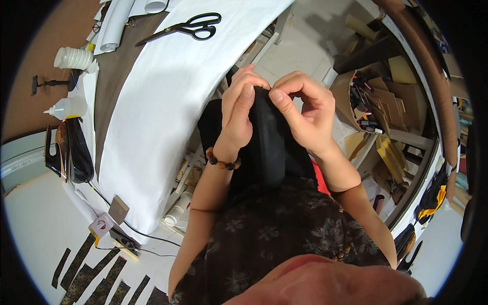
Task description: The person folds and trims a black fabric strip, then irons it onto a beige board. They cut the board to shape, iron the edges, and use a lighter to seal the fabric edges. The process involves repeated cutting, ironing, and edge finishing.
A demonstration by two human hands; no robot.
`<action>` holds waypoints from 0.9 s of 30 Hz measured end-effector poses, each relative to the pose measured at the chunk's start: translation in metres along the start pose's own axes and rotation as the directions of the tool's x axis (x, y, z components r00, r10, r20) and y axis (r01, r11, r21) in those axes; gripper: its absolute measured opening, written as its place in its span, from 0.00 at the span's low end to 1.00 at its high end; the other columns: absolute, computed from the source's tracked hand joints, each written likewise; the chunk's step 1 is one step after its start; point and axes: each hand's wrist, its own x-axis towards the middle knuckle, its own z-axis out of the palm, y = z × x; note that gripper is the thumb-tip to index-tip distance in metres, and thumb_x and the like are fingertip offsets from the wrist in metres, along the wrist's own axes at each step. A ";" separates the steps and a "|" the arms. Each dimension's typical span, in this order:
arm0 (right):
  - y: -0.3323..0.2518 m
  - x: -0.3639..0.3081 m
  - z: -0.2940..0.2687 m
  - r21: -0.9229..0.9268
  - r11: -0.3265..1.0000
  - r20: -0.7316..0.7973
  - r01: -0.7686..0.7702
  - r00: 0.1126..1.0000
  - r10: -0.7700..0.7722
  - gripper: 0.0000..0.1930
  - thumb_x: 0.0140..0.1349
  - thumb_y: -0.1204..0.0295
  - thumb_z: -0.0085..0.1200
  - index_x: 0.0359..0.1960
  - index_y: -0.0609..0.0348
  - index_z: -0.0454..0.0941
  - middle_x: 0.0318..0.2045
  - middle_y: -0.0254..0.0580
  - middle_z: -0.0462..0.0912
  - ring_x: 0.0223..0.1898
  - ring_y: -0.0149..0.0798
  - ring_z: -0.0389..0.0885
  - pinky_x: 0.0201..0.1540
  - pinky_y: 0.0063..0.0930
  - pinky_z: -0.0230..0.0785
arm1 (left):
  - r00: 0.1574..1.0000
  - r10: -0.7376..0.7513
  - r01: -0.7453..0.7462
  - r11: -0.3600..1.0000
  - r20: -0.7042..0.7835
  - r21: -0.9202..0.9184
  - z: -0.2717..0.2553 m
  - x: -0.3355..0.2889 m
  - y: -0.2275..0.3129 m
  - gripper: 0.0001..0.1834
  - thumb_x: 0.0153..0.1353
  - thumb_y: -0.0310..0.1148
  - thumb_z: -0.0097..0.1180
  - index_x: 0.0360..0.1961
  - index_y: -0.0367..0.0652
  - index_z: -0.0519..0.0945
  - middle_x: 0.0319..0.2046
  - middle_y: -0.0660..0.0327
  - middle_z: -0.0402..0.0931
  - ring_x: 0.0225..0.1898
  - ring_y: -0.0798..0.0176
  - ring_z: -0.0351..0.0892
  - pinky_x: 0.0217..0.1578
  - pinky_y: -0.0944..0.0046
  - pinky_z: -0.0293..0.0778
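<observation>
The black cloth (267,132) is held up in front of the person's lap, off the worktop (137,137), beside its right edge. Its top edge sits between the two hands, which nearly touch. The left hand (239,109) has its fingers drawn in narrow, thumb and forefinger closed on the upper left of the cloth; a beaded bracelet (222,161) circles that wrist. The right hand (307,109) pinches the upper right corner, thumb against bent forefinger — what exactly lies between those fingertips is too small to tell.

On the worktop, a white sheet (152,96) covers most of the surface. Black-handled scissors (183,29) lie near its far end, handles on the sheet, blades pointing past the sheet's left edge. Rolled white paper (111,28) lies at the far left corner — farther left are a ribbed white bottle (73,58) and a squeeze bottle (68,108).
</observation>
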 end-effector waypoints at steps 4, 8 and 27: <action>0.007 -0.003 0.003 0.152 0.985 -0.035 -0.078 0.996 0.085 0.05 0.59 0.78 0.62 0.29 0.63 0.78 0.26 0.37 0.82 0.29 0.27 0.77 0.34 0.20 0.68 | 0.999 -0.010 0.009 1.000 -0.042 -0.010 0.003 0.001 0.001 0.17 0.71 0.36 0.38 0.33 0.36 0.75 0.28 0.58 0.71 0.32 0.60 0.67 0.52 0.57 0.61; 0.010 -0.004 0.001 0.075 0.997 -0.036 -0.031 0.999 0.034 0.06 0.60 0.78 0.62 0.27 0.64 0.78 0.26 0.36 0.81 0.29 0.26 0.76 0.34 0.19 0.67 | 0.992 -0.102 0.091 0.986 -0.069 -0.143 0.004 -0.003 0.002 0.15 0.70 0.35 0.43 0.33 0.36 0.75 0.26 0.63 0.66 0.29 0.68 0.60 0.36 0.67 0.57; 0.022 -0.003 -0.004 0.270 0.933 0.069 -0.237 0.972 0.226 0.07 0.61 0.75 0.63 0.28 0.62 0.77 0.24 0.26 0.77 0.26 0.18 0.68 0.30 0.13 0.61 | 0.979 -0.201 0.197 0.913 0.026 -0.357 -0.004 0.000 0.000 0.11 0.57 0.31 0.46 0.32 0.35 0.77 0.30 0.60 0.71 0.36 0.64 0.63 0.41 0.66 0.56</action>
